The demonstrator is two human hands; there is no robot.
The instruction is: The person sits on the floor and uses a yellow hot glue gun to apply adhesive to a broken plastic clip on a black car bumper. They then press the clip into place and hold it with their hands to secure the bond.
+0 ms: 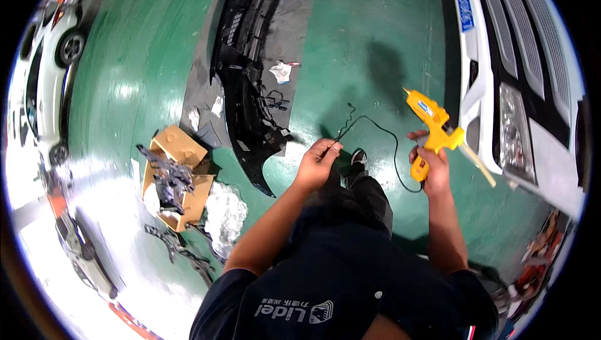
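Note:
In my right hand [437, 168] is a yellow hot glue gun [431, 113], gripped by its handle, with the nozzle angled up and to the left. A pale glue stick [481, 166] sticks out of its back end. From the bottom of the handle a thin black power cord [395, 146] loops down and across to the left. My left hand [318, 163] pinches this cord between thumb and fingers, and a loose bit of it curls up beyond them. The cord's far end is too small to make out.
A black car bumper [233, 105] lies on a grey mat ahead left, with a white crumpled wrapper [283, 72] beside it. An opened cardboard box [178, 142] with black plastic parts and clear plastic wrap [225, 212] are at left. A white vehicle's front [479, 40] stands close on the right.

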